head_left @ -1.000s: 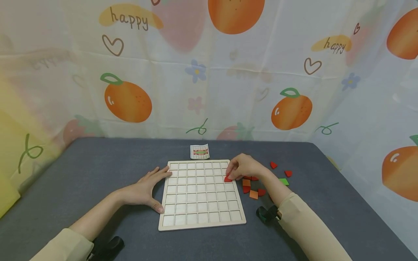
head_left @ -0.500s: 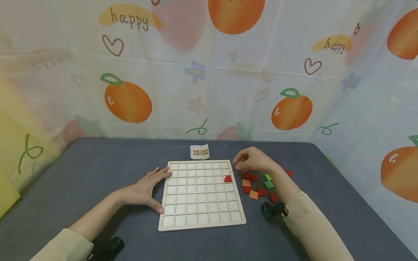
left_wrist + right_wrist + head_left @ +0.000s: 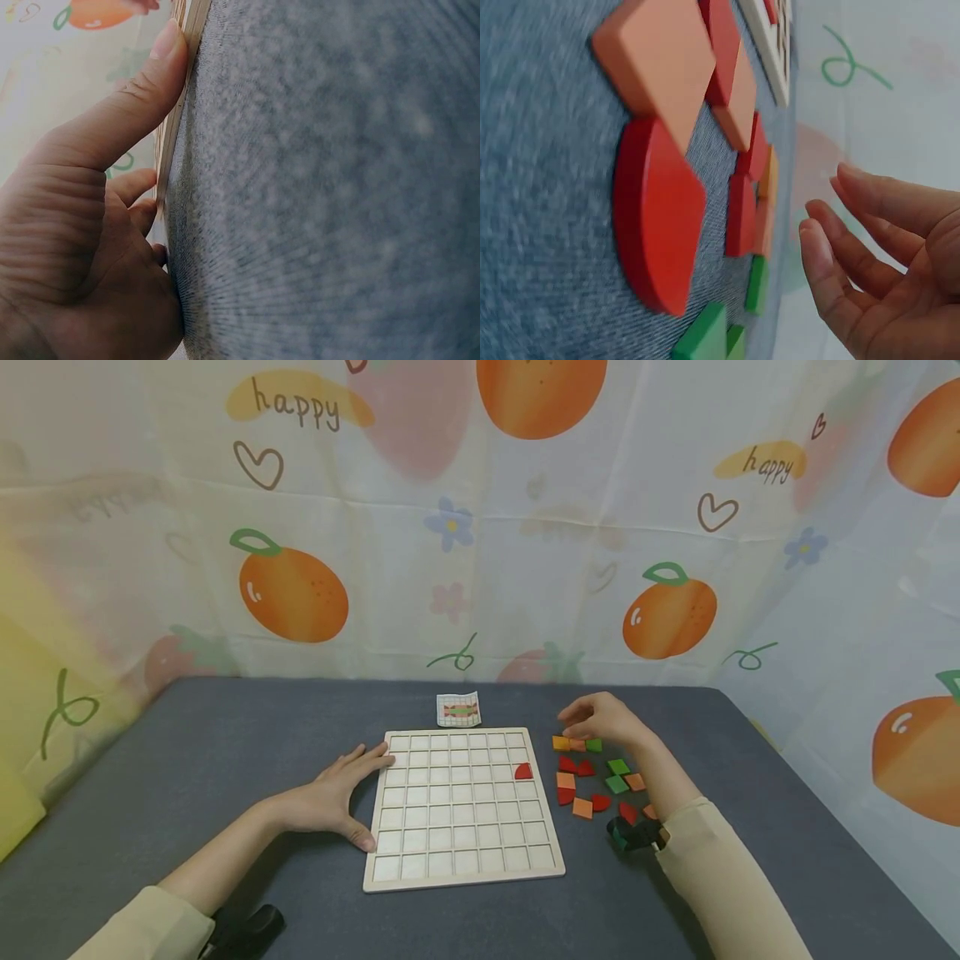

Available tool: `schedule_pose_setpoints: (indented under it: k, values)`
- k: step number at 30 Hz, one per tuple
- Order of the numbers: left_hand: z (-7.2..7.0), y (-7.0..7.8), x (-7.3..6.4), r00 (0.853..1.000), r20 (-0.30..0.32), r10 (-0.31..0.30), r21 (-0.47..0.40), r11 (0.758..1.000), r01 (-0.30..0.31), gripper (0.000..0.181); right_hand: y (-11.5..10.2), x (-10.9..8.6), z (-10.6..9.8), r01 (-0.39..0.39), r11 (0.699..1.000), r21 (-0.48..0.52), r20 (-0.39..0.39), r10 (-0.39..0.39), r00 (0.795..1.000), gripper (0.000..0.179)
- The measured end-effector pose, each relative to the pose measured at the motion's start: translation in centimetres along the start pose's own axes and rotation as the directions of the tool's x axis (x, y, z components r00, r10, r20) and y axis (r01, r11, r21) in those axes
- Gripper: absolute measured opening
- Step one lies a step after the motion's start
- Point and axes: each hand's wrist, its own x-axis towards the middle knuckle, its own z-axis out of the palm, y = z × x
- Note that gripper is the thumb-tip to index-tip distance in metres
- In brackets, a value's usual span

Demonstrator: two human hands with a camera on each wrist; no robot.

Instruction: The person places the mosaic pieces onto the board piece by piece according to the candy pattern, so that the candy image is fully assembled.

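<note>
Dark table (image 3: 300, 902), gridded board (image 3: 466, 836), and nothing in my grip.
The board lies flat, my left hand (image 3: 333, 797) resting spread fingers and thumb against its left side; push too hard there and I think it would skid. My right hand (image 3: 603, 720) hangs beyond, fingers loosely bent, nothing between them; the black device (image 3: 637, 833) at its wrist could sweep the loose pieces (image 3: 582, 808) if my arm dropped. Three of those sit side by side nearest my fingertips, so a careless pinch might drag a neighbour. The lone red piece (image 3: 523, 771), set at the right-hand end of the third row from the back, would likely jar if the board jumped.
</note>
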Motion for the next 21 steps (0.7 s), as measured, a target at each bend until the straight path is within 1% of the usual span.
schedule_pose_setpoints:
  k: [6, 12, 15, 21]
  values:
    - [0.0, 0.0, 0.0, 1.0, -0.001, -0.002, 0.005, 1.0, 0.002, 0.118, 0.9, 0.1, -0.3, -0.045, 0.999, -0.03, 0.001, 0.045, 0.999, 0.037]
    - [0.0, -0.1, 0.1, 1.0, -0.001, 0.004, 0.005, 1.0, -0.004, 0.117, 1.6, 0.2, -0.3, -0.08, 0.996, -0.031, 0.012, 0.081, 0.997, 0.041]
    - [0.0, -0.2, 0.1, 1.0, 0.0, 0.006, 0.005, 1.0, -0.006, 0.117, 1.8, 0.2, -0.3, -0.085, 0.996, -0.039, 0.015, 0.086, 0.996, 0.04]
    - [0.0, -0.1, 0.1, 1.0, -0.003, 0.006, 0.007, 1.0, -0.006, 0.117, 2.1, 0.2, -0.2, -0.068, 0.997, -0.048, 0.031, 0.07, 0.997, 0.039]
